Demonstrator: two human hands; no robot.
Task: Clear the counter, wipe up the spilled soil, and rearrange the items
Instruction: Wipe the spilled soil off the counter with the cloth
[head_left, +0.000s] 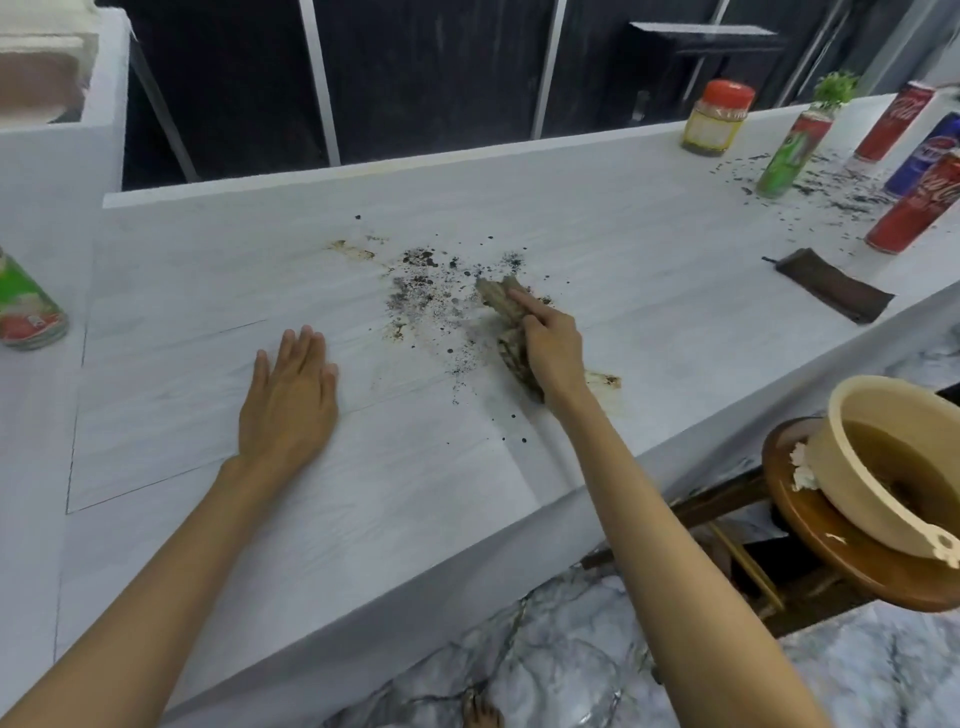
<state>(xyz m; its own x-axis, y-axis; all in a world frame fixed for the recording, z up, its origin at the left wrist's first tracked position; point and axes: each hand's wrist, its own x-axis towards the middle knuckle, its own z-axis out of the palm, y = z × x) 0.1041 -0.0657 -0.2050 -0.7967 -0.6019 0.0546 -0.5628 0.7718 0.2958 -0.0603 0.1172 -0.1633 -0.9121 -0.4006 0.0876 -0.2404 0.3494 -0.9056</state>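
Now wiping: right hand (550, 348) grips a dirty rag (511, 332), index finger stretched along it, pressing it to the worktop (208, 312) at the edge of the soil (431, 283).
Soil: scattered mid-worktop, just left of the rag; more lies among the cans (911, 210) far right.
Left hand (291, 395): flat, fingers straight, holding nothing, likely bracing the lean.
Basin (852, 467): murky water, on a stool (831, 545) beside the worktop, probably for rinsing.

White counter (415, 493), strewn mid-way with dark soil (431, 291) and brown smears (356, 252), soiled rag (498, 301) among it. Far right: red-lidded jar (719, 119), green can (789, 156), red cans (911, 208), blue can (922, 156), dark cloth (836, 286) near the edge.
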